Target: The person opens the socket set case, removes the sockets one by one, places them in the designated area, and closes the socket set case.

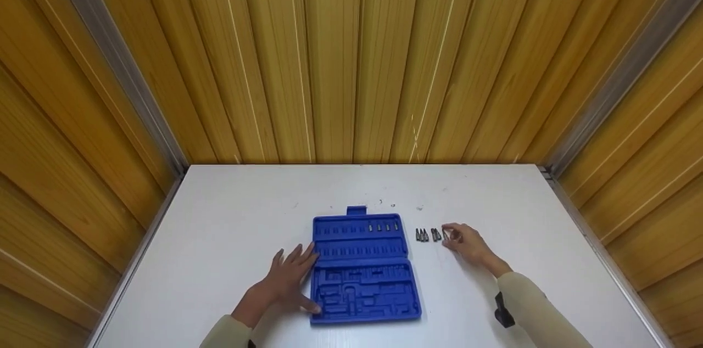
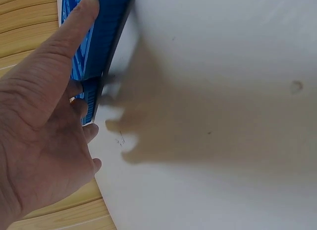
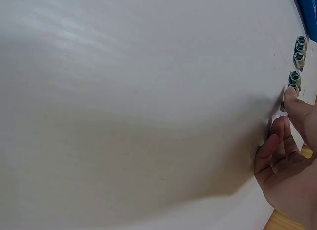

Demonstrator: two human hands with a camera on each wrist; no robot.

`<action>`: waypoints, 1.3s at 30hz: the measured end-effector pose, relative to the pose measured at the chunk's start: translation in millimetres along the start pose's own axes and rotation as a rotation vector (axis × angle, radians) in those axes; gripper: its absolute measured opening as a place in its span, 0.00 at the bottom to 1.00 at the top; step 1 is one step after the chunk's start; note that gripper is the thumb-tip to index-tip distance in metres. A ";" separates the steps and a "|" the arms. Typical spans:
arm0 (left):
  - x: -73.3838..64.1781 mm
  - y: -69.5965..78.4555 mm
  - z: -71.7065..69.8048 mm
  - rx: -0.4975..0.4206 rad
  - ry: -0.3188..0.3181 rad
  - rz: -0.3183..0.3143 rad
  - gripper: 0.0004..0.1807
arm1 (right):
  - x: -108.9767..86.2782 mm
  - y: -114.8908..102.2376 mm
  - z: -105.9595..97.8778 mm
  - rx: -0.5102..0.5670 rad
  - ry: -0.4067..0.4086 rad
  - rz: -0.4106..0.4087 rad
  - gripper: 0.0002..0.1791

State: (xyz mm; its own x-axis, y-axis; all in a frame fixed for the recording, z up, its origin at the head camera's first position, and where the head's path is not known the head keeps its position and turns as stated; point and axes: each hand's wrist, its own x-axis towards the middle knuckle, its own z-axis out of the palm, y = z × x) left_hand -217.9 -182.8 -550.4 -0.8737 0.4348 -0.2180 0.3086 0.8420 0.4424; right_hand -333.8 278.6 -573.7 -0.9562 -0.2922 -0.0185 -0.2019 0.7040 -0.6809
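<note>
An unfolded blue plastic tool case (image 1: 362, 318) lies on the white table with both moulded halves facing up. My left hand (image 1: 283, 282) rests along its left side, fingers spread at the edge and thumb on the lower rim. In the left wrist view the thumb (image 2: 81, 17) presses the case's rim. To the right of the case, my right hand (image 1: 467, 243) pinches a small metal socket (image 1: 446, 234) between thumb and index finger. Beside it stand two small groups of similar sockets (image 1: 422, 235), their hexagonal ends up in the right wrist view.
Several small metal pieces (image 1: 379, 228) sit in slots at the upper right of the case. A latch tab (image 1: 356, 210) sticks out of its far edge. Yellow wood-patterned panels (image 1: 329, 62) rise behind the table and on both sides. Small dark specks mark the tabletop beyond the case.
</note>
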 end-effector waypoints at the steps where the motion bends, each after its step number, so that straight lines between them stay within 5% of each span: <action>1: -0.1 0.0 -0.2 -0.001 -0.001 -0.003 0.70 | 0.5 -0.5 -1.0 0.002 -0.005 0.003 0.23; 10: -0.6 -0.1 0.0 -0.034 -0.009 -0.014 0.70 | 6.0 -13.6 -12.9 0.097 -0.051 -0.132 0.26; 17: 0.1 4.0 -2.0 0.001 -0.009 -0.005 0.69 | 21.1 -50.2 -7.8 0.170 -0.094 -0.219 0.24; 30: 2.1 6.3 -1.8 0.003 -0.019 0.013 0.69 | 39.6 -100.4 33.0 0.209 -0.228 -0.259 0.23; 39: 0.1 3.7 -2.4 0.001 -0.001 0.031 0.70 | 57.5 -113.6 79.1 0.169 -0.166 -0.261 0.19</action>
State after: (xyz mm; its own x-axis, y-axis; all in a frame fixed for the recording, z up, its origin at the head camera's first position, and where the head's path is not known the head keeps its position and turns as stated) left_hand -217.8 -180.3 -546.7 -0.8632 0.4613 -0.2052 0.3361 0.8284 0.4481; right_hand -349.0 130.6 -555.3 -0.8264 -0.5595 0.0630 -0.3841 0.4783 -0.7897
